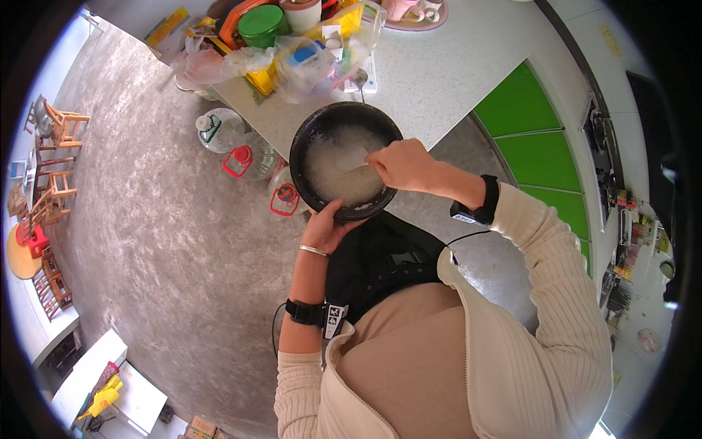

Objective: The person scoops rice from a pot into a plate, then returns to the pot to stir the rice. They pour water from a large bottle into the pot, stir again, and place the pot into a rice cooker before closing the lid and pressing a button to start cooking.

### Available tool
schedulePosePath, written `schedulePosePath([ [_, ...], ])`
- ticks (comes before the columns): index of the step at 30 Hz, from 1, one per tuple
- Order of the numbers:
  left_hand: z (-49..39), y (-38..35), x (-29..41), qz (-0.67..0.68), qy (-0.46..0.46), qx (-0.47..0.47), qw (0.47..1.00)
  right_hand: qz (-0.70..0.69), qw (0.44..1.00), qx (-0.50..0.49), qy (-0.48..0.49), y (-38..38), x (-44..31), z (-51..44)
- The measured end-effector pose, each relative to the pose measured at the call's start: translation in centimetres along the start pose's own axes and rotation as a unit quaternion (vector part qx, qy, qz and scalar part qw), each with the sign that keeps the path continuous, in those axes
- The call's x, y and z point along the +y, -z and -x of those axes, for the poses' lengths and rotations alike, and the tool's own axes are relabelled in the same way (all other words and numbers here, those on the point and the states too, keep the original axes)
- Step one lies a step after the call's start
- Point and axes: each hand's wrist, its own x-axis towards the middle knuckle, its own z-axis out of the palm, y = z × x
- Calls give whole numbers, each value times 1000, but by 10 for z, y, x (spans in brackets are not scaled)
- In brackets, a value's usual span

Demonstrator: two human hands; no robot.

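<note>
A round black pot (pixel 299 164) holds whitish grains, likely rice, in cloudy water. My left hand (pixel 328 228) grips its near rim from below, the thumb over the edge. My right hand (pixel 403 163) is over the pot's right side, its fingers closed on a pale, flat utensil (pixel 359 164) that reaches into the contents; its exact kind cannot be told. Just beyond the pot, a metal spoon (pixel 360 79) lies on a white box (pixel 371 77) on the countertop (pixel 428 77). The pot is at the counter's near corner; whether it rests there is hidden.
Plastic bags (pixel 307 66), a green-lidded container (pixel 262 24) and a tray with pink cups (pixel 414 19) crowd the counter's far side. Large plastic bottles (pixel 222 130) stand on the floor at left. Green cabinet doors (pixel 540 131) are at right; wooden stools (pixel 66 129) stand far left.
</note>
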Motion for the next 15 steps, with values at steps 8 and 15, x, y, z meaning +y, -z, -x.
schedulePosePath([
  [8,-2,0,-1,22,-6,-1,1000,-31,992,-115,-33,17,-6,22],
  [15,1,-3,1,18,-11,-3,1000,-146,975,-164,-38,12,-4,28],
])
